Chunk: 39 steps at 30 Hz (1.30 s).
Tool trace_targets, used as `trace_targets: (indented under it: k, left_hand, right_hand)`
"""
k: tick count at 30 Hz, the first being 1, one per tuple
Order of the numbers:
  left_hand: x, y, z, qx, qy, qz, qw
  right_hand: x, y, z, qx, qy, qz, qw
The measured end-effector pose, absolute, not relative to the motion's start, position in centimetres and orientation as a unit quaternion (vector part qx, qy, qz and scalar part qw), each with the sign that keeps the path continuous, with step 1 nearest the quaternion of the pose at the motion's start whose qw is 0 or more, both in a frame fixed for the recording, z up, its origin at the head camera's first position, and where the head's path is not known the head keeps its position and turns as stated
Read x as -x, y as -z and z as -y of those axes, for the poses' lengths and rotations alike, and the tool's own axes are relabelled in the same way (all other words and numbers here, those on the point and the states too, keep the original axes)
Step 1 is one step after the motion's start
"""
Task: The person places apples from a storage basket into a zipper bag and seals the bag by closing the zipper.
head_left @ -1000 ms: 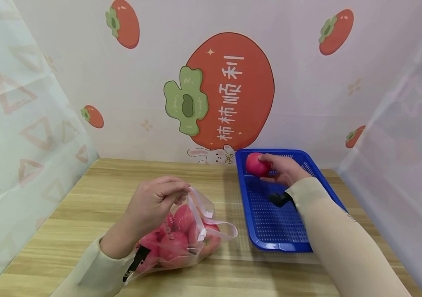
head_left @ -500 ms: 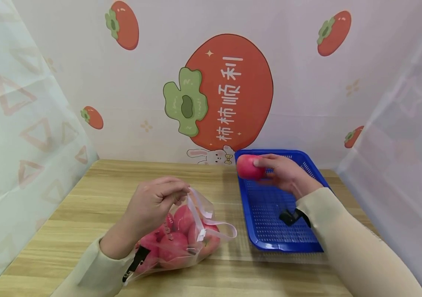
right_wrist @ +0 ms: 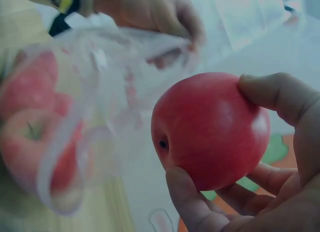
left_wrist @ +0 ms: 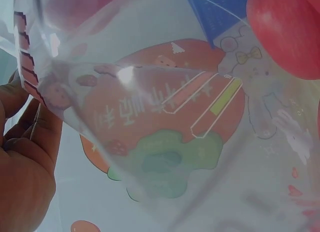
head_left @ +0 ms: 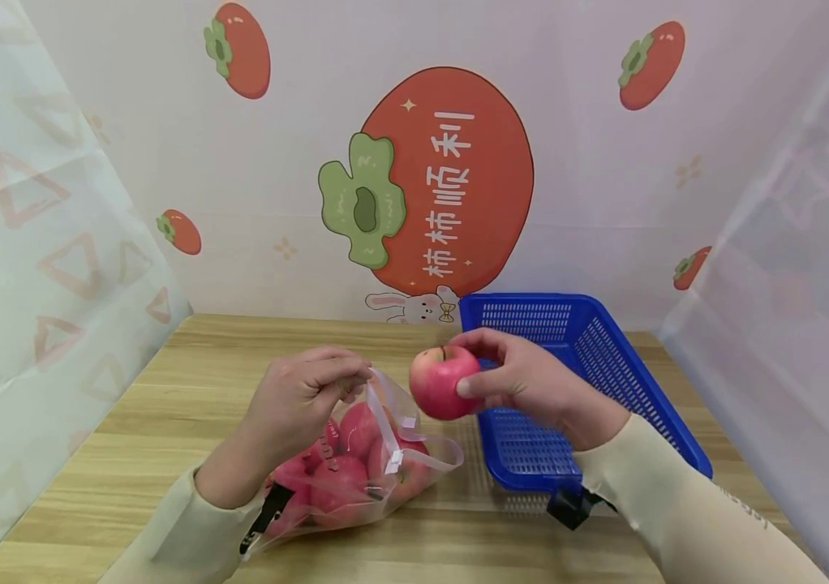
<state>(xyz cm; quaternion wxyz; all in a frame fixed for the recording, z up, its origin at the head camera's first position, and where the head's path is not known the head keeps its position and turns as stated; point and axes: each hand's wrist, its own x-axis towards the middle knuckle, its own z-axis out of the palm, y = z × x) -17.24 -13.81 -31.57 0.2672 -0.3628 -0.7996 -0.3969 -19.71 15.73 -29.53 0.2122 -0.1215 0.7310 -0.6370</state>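
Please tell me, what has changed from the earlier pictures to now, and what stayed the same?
The right hand carried the apple out of the blue basket, leftward and toward the person, to just above the open bag; it grips it throughout. The left hand still pinches the bag's rim, and bag and basket have not moved.

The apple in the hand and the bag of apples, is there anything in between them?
No. In the head view only bare wooden table shows between the held apple and the bag, whose mouth the left hand pinches.
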Motion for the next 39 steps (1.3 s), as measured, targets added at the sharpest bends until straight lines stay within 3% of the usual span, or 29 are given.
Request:
trace_targets:
  k: [16, 39]
  left_hand:
    - [17.1, 31.4, 13.8, 0.373, 0.386, 0.799, 0.271]
    - [16.8, 31.4, 13.8, 0.381, 0.346, 0.808, 0.285]
  right_hand:
    - [17.2, 30.6, -12.6, 0.163, 0.601, -0.749, 0.229]
    - [15.2, 31.6, -8.2, 0.168, 0.513, -0.827, 0.154]
